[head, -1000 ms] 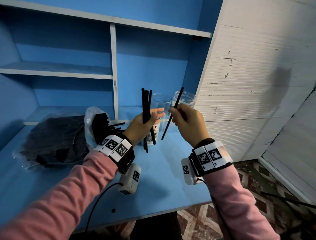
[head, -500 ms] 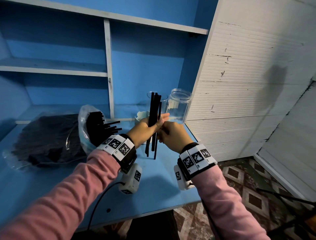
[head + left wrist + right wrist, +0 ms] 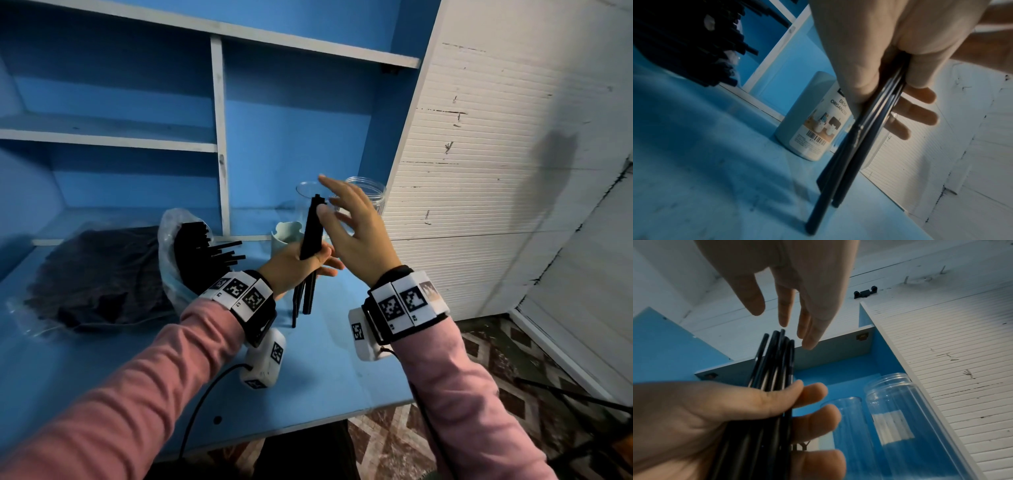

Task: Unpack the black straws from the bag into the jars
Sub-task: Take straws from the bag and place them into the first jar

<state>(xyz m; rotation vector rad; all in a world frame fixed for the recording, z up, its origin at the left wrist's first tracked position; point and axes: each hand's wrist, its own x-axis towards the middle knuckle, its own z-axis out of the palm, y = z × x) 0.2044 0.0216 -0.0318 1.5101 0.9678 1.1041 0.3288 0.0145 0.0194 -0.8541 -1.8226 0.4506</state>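
Your left hand (image 3: 294,265) clamps a bundle of black straws (image 3: 311,236) upright, your right hand (image 3: 356,236) spread just above their tips; squaring appears underway, loading the jars (image 3: 368,195) beyond your fingertips likely follows.

You're getting dim, bluish light overall, brighter on the white panel wall (image 3: 496,171) to the right, where a soft shadow is falling. Wide-angle bending is warping the shelf edges (image 3: 109,140), and both wrist views are looking soft and noisy.
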